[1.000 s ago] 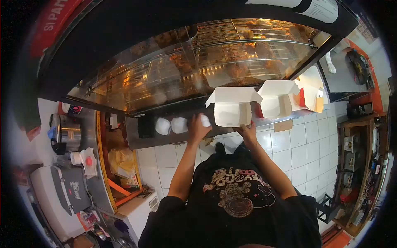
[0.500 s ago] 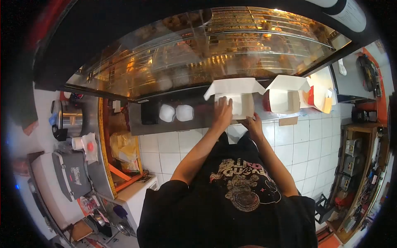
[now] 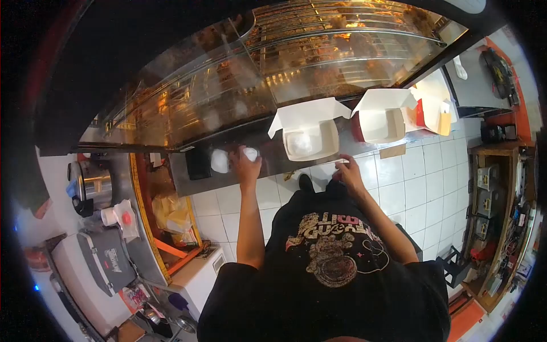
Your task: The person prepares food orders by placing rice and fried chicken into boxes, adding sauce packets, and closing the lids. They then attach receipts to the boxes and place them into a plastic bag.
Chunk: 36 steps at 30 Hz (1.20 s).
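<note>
My left hand (image 3: 246, 167) is closed round a white rounded packet (image 3: 249, 153) on the steel counter. A second white packet (image 3: 220, 161) lies just left of it, beside a black block (image 3: 198, 163). To the right, an open white carton (image 3: 323, 147) with its lid raised holds another white rounded packet (image 3: 301, 142). My right hand (image 3: 349, 173) is near the carton's front right corner, with fingers apart and slightly bent, and nothing shows in it. Farther right stands another open carton (image 3: 380, 126) with red sides, with no contents showing.
A glass-fronted warming cabinet (image 3: 319, 62) with wire racks rises behind the counter. One more red and white carton (image 3: 430, 114) stands at the counter's right end. Shelves (image 3: 490, 228) line the right side, and a side counter with a grey bag (image 3: 105, 259) is at the left.
My left hand has left the carton and moved left onto a packet on the counter. A packet now shows inside the carton. My right hand has come slightly away from the carton's front.
</note>
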### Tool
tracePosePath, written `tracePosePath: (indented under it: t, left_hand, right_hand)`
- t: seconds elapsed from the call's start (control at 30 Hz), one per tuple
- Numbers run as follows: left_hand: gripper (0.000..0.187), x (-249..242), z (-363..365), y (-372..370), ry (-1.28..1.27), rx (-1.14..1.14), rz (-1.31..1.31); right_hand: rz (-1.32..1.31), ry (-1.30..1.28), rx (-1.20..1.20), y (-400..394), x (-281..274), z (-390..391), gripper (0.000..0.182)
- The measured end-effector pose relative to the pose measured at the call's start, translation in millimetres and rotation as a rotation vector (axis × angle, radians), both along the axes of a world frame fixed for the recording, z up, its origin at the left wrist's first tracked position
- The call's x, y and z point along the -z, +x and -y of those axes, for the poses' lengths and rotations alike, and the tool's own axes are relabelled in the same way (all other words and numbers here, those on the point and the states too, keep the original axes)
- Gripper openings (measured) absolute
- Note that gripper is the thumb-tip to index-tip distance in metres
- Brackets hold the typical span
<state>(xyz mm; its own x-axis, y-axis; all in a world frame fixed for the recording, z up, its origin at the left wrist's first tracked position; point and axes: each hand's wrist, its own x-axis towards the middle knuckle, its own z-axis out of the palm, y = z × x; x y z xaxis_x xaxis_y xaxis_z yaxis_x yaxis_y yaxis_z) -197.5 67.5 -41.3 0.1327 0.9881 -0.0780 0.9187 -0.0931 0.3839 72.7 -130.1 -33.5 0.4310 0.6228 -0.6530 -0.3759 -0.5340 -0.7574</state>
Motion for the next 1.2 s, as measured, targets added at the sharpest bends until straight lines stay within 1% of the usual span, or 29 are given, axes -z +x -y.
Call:
tracePosePath:
  t: [0.03,0.1,0.13,0.2,0.23,0.27,0.3,0.33,0.37,0.43,0.47,0.5,0.57,0.6,0.67,0.7,0.77,0.8,0.83,0.87,0.9,0.93,0.97,1.0,1.03,1.07,1.1,1.17,1.2]
  left_hand:
    - [0.067,-6,3,1,0.006,0.009,0.005]
    - [0.073,-15,12,7,-0.162,-0.032,0.377]
    - [0.085,-45,30,25,0.033,0.027,0.397]
    - [0.093,-83,60,62,-0.059,0.061,0.611]
    - [0.100,-107,74,82,-0.136,0.143,0.656]
    - [0.111,-123,90,103,-0.223,0.309,0.906]
    - [0.122,-123,96,110,-0.225,0.467,0.827]
    - [0.122,-130,100,116,-0.263,0.523,0.889]
    - [0.122,-137,104,124,-0.303,0.583,0.954]
    - [0.120,-136,97,119,-0.144,0.666,0.740]
    - [0.117,-132,93,115,-0.093,0.643,0.707]
    - [0.112,-130,92,111,-0.113,0.565,0.762]
    - [0.106,-133,90,102,-0.272,0.417,0.846]
    - [0.104,-131,89,97,-0.314,0.412,0.815]
    - [0.100,-127,91,95,-0.374,0.410,0.759]
    - [0.100,-126,93,98,-0.365,0.429,0.759]
    - [0.098,-123,99,105,-0.505,0.482,0.611]
    - [0.096,-110,102,106,-0.495,0.552,0.589]
    - [0.096,-113,106,112,-0.486,0.565,0.582]
    - [0.093,-117,111,121,-0.497,0.618,0.497]
    - [0.091,-122,117,130,-0.508,0.667,0.411]
    - [0.088,-127,126,138,-0.472,0.716,0.403]
    - [0.084,-123,133,143,-0.530,0.703,0.451]
    - [0.082,-125,140,151,-0.568,0.688,0.459]
    - [0.081,-128,147,158,-0.610,0.669,0.464]
    - [0.081,-129,152,167,-0.607,0.667,0.452]
    - [0.079,-129,157,175,-0.607,0.693,0.401]
    - [0.077,-129,167,185,-0.621,0.708,0.334]
    - [0.076,-128,169,196,-0.599,0.774,0.326]
  right_hand:
    - [0.005,0.006,0.009,-2,-16,0,0.054]
    - [0.165,0.159,-0.558,-5,-56,1,0.061]
    - [0.173,0.158,-0.540,-9,-72,-3,0.061]
    - [0.063,0.381,-0.577,-21,-96,-7,0.069]
    - [0.075,0.377,-0.564,-25,-96,-9,0.069]
    - [0.037,0.473,-0.468,-26,-94,-13,0.071]
    - [0.002,0.575,-0.367,-22,-94,-17,0.074]
    - [0.029,0.530,-0.250,-12,-102,-19,0.071]
    - [0.117,0.496,-0.190,5,-102,-21,0.066]
    - [-0.120,0.452,0.022,43,-89,-18,0.062]
    - [-0.107,0.392,0.138,63,-85,-16,0.061]
    - [-0.005,0.403,0.224,81,-77,-17,0.061]
    - [0.250,0.222,0.300,122,-66,-23,0.066]
    - [0.257,0.235,0.321,140,-52,-25,0.066]
    - [0.172,0.141,0.242,176,-22,-30,0.068]
    - [0.268,0.047,0.143,184,-19,-34,0.068]
    - [0.214,0.084,0.192,191,32,-43,0.065]
    - [0.210,0.092,0.204,195,33,-36,0.065]
    - [0.708,0.043,-0.045,202,31,-32,0.059]
    - [1.201,-0.016,-0.301,212,29,-31,0.053]
    - [1.039,0.088,-0.153,230,22,-28,0.044]
    - [0.871,0.189,-0.015,252,11,-18,0.036]
    - [0.912,0.328,0.072,283,-6,3,0.032]
    - [0.865,0.167,0.326,308,-18,19,0.024]
    - [1.077,0.168,0.512,334,-41,42,0.024]
    - [1.144,0.108,0.690,353,-65,59,0.024]
    - [1.474,-0.064,0.696,408,-8,81,0.024]
    - [1.516,-0.260,0.697,446,20,109,0.026]
    - [1.506,-0.263,0.690,462,34,120,0.026]
